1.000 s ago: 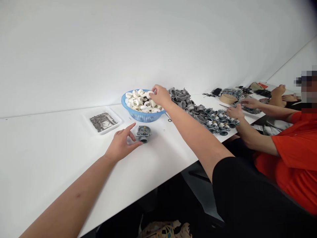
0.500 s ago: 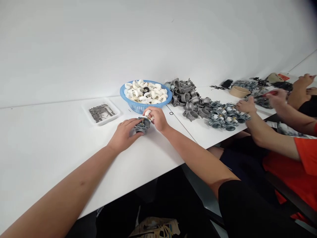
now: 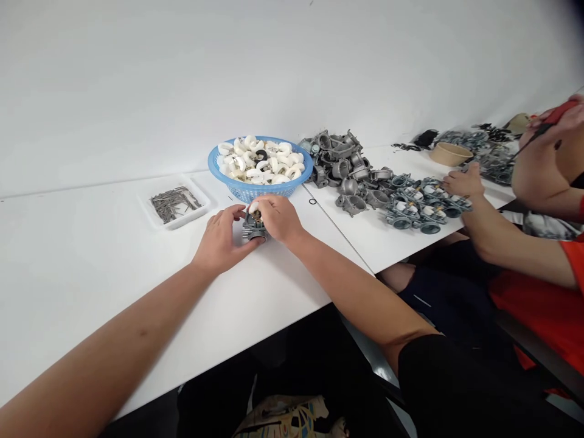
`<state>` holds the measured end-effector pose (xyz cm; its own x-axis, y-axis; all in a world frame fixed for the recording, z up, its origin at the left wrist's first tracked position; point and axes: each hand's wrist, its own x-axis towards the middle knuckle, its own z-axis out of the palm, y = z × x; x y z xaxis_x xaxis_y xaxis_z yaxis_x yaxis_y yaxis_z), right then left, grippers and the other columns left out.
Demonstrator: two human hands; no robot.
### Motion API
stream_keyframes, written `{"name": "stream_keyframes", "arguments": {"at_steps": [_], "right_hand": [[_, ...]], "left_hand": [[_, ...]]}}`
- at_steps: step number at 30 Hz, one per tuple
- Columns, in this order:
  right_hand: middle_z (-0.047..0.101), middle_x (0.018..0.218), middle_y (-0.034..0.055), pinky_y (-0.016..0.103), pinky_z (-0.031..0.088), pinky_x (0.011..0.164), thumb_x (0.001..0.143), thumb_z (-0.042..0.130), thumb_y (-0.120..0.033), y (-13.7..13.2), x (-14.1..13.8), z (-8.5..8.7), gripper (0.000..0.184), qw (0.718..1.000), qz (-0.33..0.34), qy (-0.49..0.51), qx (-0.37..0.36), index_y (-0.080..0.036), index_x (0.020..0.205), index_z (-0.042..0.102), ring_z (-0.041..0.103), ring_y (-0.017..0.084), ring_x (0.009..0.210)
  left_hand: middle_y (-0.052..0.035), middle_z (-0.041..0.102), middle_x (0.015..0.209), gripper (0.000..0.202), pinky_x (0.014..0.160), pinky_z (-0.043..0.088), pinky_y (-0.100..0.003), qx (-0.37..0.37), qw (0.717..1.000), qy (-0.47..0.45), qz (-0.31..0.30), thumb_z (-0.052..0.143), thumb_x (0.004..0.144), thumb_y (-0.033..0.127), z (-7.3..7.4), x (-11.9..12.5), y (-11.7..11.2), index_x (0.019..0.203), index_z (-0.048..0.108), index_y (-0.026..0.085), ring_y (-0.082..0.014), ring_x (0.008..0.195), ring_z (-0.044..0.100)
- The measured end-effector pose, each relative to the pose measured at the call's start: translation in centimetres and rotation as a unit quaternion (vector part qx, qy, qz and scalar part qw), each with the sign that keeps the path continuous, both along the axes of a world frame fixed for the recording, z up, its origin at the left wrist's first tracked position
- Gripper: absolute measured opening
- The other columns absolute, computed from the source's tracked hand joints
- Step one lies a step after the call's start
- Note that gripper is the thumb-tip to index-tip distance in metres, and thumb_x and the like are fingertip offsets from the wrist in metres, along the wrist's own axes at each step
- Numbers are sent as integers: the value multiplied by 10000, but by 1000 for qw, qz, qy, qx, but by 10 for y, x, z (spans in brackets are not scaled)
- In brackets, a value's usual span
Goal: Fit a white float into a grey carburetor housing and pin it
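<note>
A grey metal carburetor body (image 3: 253, 230) rests on the white table, gripped at its left side between the thumb and fingers of my left hand (image 3: 222, 238). My right hand (image 3: 279, 218) is closed on a white carburetor float (image 3: 254, 208), held over the top of the body. The fingers partly cover both the float and the body, so whether they touch cannot be seen. Just behind my hands stands a blue plastic basket (image 3: 214, 172) heaped with white floats (image 3: 278, 164), one black one among them.
A clear tray (image 3: 204, 214) of thin metal pins lies at the left. Grey metal castings (image 3: 340, 164) are piled right of the basket, beside carburetor bodies with floats (image 3: 422, 207). A small black ring (image 3: 312, 201) lies near the table seam. Co-workers' hands (image 3: 465, 181) work at the right.
My right hand has moved left and brought the float from beside the carburetor body to over it. My left fingers have lifted off its top. At the right, a co-worker's red-handled tool has risen.
</note>
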<state>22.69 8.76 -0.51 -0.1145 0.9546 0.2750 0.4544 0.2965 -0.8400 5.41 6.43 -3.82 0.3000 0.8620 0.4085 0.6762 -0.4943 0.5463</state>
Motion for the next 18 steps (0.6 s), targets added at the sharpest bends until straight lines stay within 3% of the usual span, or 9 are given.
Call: {"name": "stream_keyframes", "arguments": {"at_steps": [3, 7, 12, 16, 18], "right_hand": [[664, 787, 19, 281, 456, 735, 853, 385, -301, 2, 0, -4, 301, 1000, 6, 14, -19, -210, 684, 617, 607, 197, 841], [707, 923, 17, 281, 453, 870, 823, 405, -282, 4, 1, -6, 275, 998, 28, 60, -3, -211, 709, 645, 609, 202, 1013], [680, 841, -4, 282, 464, 803, 790, 459, -273, 3, 2, -7, 218, 986, 68, 149, -26, -208, 758, 664, 606, 177, 871], [702, 975, 7, 278, 471, 846, 796, 501, -253, -1, 3, -6, 252, 979, 83, 185, -13, -228, 827, 750, 600, 178, 995], [686, 956, 5, 282, 472, 833, 774, 585, -262, -2, 6, -5, 212, 977, 74, 200, -21, -243, 863, 776, 591, 169, 948]], "left_hand": [[-86, 634, 1212, 697, 1046, 425, -473, 17, 1000, -10, 1, 741, 780, 554, 1, -2, -1, 1337, 470, 233, -299, 1186, 566], [-72, 624, 1275, 579, 1086, 380, -458, 66, 996, -12, -50, 693, 846, 539, 4, -4, -2, 1319, 520, 255, -283, 1221, 536], [-71, 616, 1305, 479, 1105, 366, -448, 100, 993, -24, -62, 636, 913, 489, 2, -5, -1, 1326, 545, 264, -264, 1245, 524], [-90, 616, 1304, 470, 1105, 377, -458, 103, 992, -12, -72, 642, 902, 511, -1, -5, 0, 1283, 554, 249, -272, 1241, 537], [-92, 613, 1307, 444, 1105, 374, -468, 95, 993, -5, -73, 632, 907, 514, -1, -6, 0, 1258, 566, 250, -278, 1248, 534]]}}
